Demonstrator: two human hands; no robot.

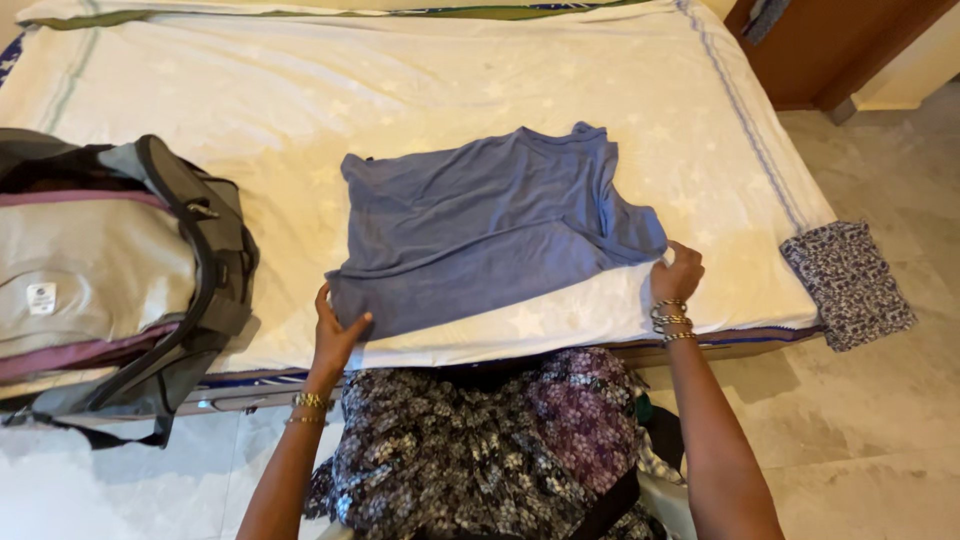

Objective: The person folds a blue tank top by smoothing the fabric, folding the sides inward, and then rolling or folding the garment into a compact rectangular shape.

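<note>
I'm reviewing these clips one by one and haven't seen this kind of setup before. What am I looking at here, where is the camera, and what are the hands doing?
There is no machine here: a person wears a camera on the head, so the single picture looks down at their own two bare hands. They stand at a bed covered with a white sheet. A blue T-shirt lies partly folded on it. The left hand pinches the shirt's near left corner; the right hand touches its right edge. Both wrists carry bangles. An open grey travel bag sits at the left end of the bed, and a folded patterned cloth hangs over the right corner.
</note>
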